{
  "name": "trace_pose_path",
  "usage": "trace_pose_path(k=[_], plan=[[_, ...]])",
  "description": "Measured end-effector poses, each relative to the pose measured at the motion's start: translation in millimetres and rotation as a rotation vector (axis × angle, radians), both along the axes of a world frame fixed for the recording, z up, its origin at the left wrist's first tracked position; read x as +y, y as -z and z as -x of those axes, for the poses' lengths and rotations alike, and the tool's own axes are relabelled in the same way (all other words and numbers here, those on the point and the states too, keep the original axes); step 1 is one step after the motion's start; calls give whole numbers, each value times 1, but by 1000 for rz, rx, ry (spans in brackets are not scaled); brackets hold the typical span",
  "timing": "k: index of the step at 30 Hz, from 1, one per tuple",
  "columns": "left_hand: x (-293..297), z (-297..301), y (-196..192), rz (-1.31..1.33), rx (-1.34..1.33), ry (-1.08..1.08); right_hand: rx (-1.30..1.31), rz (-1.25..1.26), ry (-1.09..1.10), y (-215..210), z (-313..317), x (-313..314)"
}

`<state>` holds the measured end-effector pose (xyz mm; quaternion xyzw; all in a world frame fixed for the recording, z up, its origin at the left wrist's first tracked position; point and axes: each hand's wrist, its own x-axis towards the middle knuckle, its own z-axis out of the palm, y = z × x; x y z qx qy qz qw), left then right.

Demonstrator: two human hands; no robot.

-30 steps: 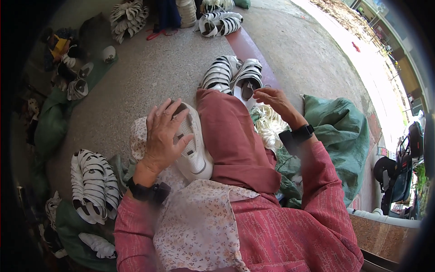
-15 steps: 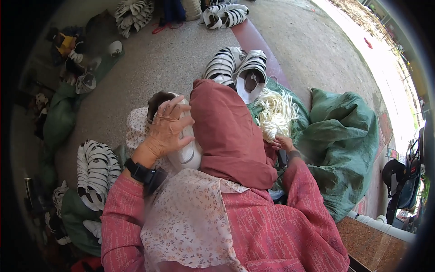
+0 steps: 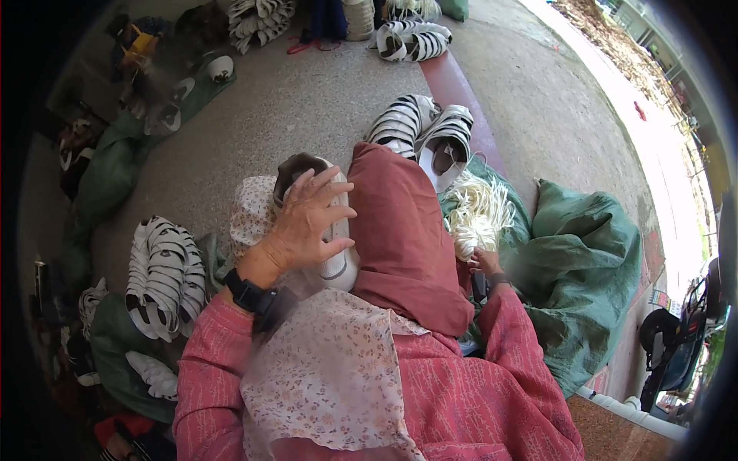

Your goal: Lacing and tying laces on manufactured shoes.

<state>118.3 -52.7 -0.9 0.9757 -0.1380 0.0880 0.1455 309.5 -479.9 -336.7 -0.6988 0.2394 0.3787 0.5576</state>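
Note:
My left hand [image 3: 307, 219] lies over a white shoe [image 3: 339, 265] on my lap, its fingers spread and the thumb held away. The shoe's dark-lined opening shows beyond the fingers; much of its upper is hidden under the hand. My right hand [image 3: 484, 263] pinches the near end of a bundle of cream shoelaces [image 3: 478, 217] to the right of my covered knee. The fingertips are partly hidden among the laces. A reddish-brown cloth [image 3: 403, 238] covers the leg between both hands, and a floral apron [image 3: 327, 373] lies across my lap.
Stacked white shoe uppers [image 3: 446, 146] stand beyond my knee; another stack [image 3: 164, 276] is on the left. A green sack [image 3: 580, 269] bulges at the right. More shoe pieces [image 3: 415, 40] lie farther off. At the right edge stands a dark vehicle [image 3: 684, 338], partly visible.
The whole view has shifted, with the hands and lap appearing slightly lower and farther right. My left hand stays over the shoe with fingers spread; my right hand stays at the shoelaces.

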Motion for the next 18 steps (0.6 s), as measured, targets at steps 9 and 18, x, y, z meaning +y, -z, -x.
trace_pose_path(k=[9, 18], plan=[[19, 71, -28, 461, 112, -161, -28, -138, 209, 50, -8, -20], [13, 132, -66, 1140, 240, -484, -13, -433, -107, 131, -17, 14]])
